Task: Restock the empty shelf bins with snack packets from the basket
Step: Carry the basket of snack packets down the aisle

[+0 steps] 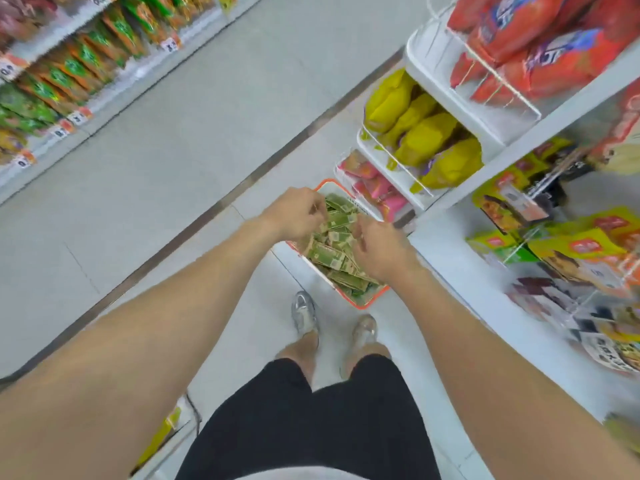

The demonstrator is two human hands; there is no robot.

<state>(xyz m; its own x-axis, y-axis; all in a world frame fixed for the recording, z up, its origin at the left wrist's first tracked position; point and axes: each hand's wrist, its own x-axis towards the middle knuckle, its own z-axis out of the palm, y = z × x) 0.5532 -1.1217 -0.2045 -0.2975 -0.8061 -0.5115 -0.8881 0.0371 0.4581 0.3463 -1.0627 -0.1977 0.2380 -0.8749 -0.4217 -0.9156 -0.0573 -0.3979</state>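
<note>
An orange-rimmed basket [367,304] stands on the floor by the foot of the right-hand shelf, filled with several small green snack packets [334,256]. My left hand [294,213] reaches into the far end of the basket with its fingers curled down among the packets. My right hand [379,245] hovers over the near right side, fingers bent toward the packets. The frame is blurred, so what each hand holds is unclear. Clear plastic shelf bins [540,237] with yellow and green packets sit on the shelf to the right.
White racks at the shelf end hold yellow bags [426,136], pink packets [377,188] and red bags [540,46]. Across the aisle, a left shelf [69,74] carries green and orange packets. My feet [304,311] stand on the grey floor just behind the basket.
</note>
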